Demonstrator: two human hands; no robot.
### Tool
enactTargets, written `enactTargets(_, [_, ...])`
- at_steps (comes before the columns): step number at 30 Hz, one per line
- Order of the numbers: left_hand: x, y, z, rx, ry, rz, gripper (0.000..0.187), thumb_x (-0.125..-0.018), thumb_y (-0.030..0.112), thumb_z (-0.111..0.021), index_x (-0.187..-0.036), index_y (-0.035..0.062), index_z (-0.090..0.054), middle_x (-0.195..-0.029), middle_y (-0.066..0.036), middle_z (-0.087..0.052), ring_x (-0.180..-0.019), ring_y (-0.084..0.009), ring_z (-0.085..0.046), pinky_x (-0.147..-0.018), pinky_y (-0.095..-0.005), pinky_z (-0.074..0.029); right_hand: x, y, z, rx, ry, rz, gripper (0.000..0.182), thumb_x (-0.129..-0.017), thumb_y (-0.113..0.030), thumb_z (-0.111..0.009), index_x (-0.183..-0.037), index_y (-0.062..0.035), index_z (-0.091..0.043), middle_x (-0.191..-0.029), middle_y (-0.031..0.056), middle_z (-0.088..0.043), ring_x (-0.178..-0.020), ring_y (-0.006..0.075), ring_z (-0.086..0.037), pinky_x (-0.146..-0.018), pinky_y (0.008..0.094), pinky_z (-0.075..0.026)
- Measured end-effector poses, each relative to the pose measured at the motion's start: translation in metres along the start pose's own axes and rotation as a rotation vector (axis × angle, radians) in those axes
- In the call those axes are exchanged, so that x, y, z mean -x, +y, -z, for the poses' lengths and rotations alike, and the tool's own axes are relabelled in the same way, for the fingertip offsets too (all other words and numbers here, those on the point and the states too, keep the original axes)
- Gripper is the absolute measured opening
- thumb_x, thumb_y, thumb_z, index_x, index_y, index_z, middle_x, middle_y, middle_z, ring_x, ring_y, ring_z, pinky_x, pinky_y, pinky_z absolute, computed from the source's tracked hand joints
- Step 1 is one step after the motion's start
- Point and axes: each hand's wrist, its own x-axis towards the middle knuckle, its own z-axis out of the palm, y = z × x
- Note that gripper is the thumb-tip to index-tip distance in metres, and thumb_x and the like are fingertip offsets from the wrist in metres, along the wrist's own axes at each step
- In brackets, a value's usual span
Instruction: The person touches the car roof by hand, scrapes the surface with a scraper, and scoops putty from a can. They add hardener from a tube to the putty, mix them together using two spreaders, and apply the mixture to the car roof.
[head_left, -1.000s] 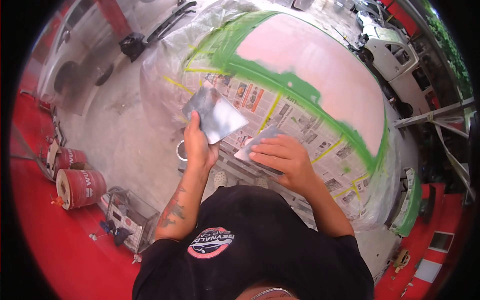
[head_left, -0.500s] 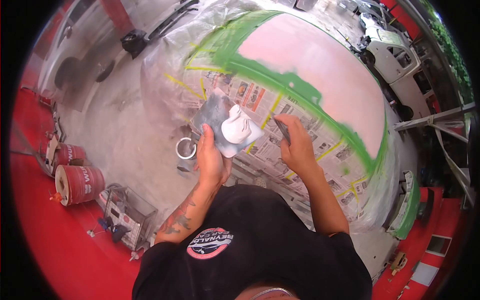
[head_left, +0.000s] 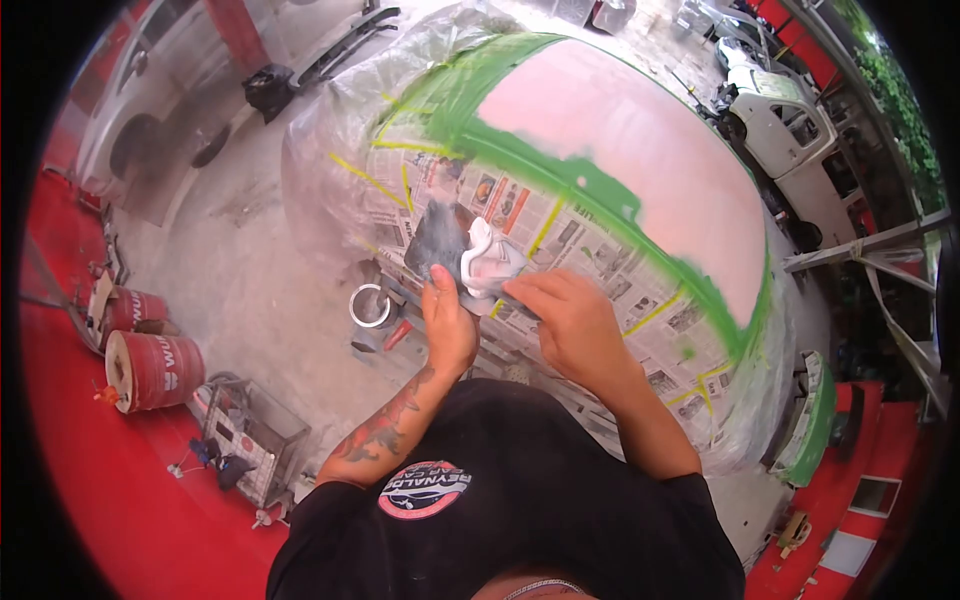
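My left hand (head_left: 452, 328) grips a grey mixing board (head_left: 437, 240) by its near edge, thumb on top. A mound of whitish body filler (head_left: 484, 248), with a faint pink area in it, sits on the board's right side. My right hand (head_left: 578, 322) is closed around a dark spreader (head_left: 497, 287), mostly hidden by the fingers. The spreader's edge meets the filler near the board's lower right. Beyond both hands lies a masked vehicle panel, pinkish in the middle (head_left: 630, 130) with green borders (head_left: 540, 160).
Newspaper (head_left: 590, 250) and yellow tape cover the vehicle's near side, with clear plastic (head_left: 320, 180) at its left. An open can (head_left: 371, 306) stands below my left hand. Red drums (head_left: 155, 370) and a metal cart (head_left: 255, 440) are at left; a white vehicle cab (head_left: 785, 130) is at right.
My right hand has moved left and slightly down, bringing the spreader from beside the board into the filler. The left hand and board have shifted a little right, and the filler's shape differs.
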Motion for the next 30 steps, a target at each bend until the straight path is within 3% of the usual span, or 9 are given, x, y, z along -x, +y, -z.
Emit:
enactTargets(5, [0.006,0.003,-0.009,0.142,0.013,0.061,0.054,-0.103,0.04,-0.03,-0.134,-0.0029,-0.038,-0.132,-0.018,-0.049,-0.12,-0.0275,-0.052,-0.103,-0.0407,-0.043,-0.006,0.002,-0.006,-0.042,0.08,-0.019,0.048,-0.065,0.01,-0.049,-0.109,-0.0017,-0.064,-0.104,0.0151,-0.063,-0.095,0.0346,-0.057,-0.083,0.0424,-0.046])
enactTargets(8, [0.002,-0.003,-0.007,0.13,-0.03,0.002,0.053,-0.103,0.041,-0.03,-0.134,-0.0027,-0.038,-0.131,-0.018,-0.049,-0.119,-0.0271,-0.053,-0.102,-0.0405,-0.043,-0.004,-0.002,-0.001,-0.023,-0.138,-0.03,0.045,-0.067,0.011,-0.049,-0.108,-0.0011,-0.064,-0.103,0.0157,-0.062,-0.096,0.0349,-0.057,-0.084,0.0433,-0.047])
enactTargets(10, [0.006,-0.001,-0.009,0.16,-0.035,0.028,0.054,-0.103,0.041,-0.029,-0.134,-0.0026,-0.038,-0.131,-0.018,-0.049,-0.12,-0.0268,-0.053,-0.101,-0.041,-0.044,-0.011,0.001,0.005,0.004,0.089,-0.106,0.044,-0.068,0.011,-0.048,-0.107,-0.001,-0.063,-0.103,0.0162,-0.062,-0.097,0.0349,-0.057,-0.086,0.0436,-0.046])
enactTargets(17, [0.006,-0.014,0.004,0.096,-0.075,0.069,0.055,-0.103,0.041,-0.029,-0.135,-0.003,-0.036,-0.133,-0.018,-0.048,-0.121,-0.0276,-0.052,-0.102,-0.0421,-0.043,-0.012,-0.002,0.001,-0.043,-0.101,-0.078,0.045,-0.069,0.011,-0.048,-0.109,-0.001,-0.062,-0.105,0.0167,-0.062,-0.098,0.0344,-0.057,-0.086,0.0434,-0.046])
enactTargets(20, [0.01,-0.002,-0.007,0.169,-0.029,0.079,0.055,-0.103,0.041,-0.029,-0.135,-0.0032,-0.035,-0.134,-0.019,-0.047,-0.121,-0.0276,-0.051,-0.102,-0.042,-0.043,-0.016,0.002,-0.005,0.026,0.079,-0.079,0.045,-0.069,0.012,-0.048,-0.11,-0.0006,-0.062,-0.106,0.0169,-0.062,-0.098,0.0352,-0.057,-0.086,0.0431,-0.047])
enactTargets(22, [0.006,-0.008,0.0,0.106,-0.074,0.043,0.054,-0.103,0.041,-0.029,-0.135,-0.0032,-0.035,-0.135,-0.019,-0.046,-0.122,-0.0276,-0.05,-0.103,-0.0422,-0.042,-0.008,0.001,-0.013,0.035,-0.12,0.024,0.04,-0.072,0.004,-0.055,-0.111,-0.0024,-0.061,-0.105,0.0111,-0.062,-0.095,0.0316,-0.057,-0.077,0.0419,-0.046])
enactTargets(25, [0.008,-0.005,-0.005,0.093,-0.037,-0.007,0.054,-0.103,0.04,-0.03,-0.135,-0.0034,-0.036,-0.134,-0.019,-0.047,-0.123,-0.0274,-0.05,-0.104,-0.0425,-0.042,-0.016,0.004,0.0,0.058,0.004,-0.041,0.041,-0.071,0.005,-0.055,-0.111,-0.0025,-0.061,-0.106,0.0102,-0.062,-0.097,0.0303,-0.057,-0.078,0.0415,-0.046])
enactTargets(29, [0.004,-0.01,0.008,-0.022,-0.086,0.062,0.054,-0.103,0.04,-0.028,-0.135,-0.0032,-0.037,-0.133,-0.019,-0.049,-0.122,-0.0286,-0.051,-0.104,-0.0421,-0.042,-0.011,0.009,-0.017,0.025,-0.089,0.057,0.042,-0.069,0.005,-0.056,-0.109,-0.0048,-0.063,-0.108,0.0095,-0.062,-0.098,0.0292,-0.058,-0.079,0.0411,-0.045])
enactTargets(30, [0.001,-0.002,0.002,0.172,-0.018,0.098,0.055,-0.104,0.041,-0.027,-0.135,-0.0028,-0.038,-0.131,-0.018,-0.05,-0.12,-0.029,-0.052,-0.103,-0.0423,-0.042,-0.011,0.009,-0.011,0.028,-0.088,0.059,0.042,-0.069,0.005,-0.056,-0.109,-0.0048,-0.063,-0.108,0.0095,-0.062,-0.098,0.0292,-0.058,-0.079,0.0411,-0.045])
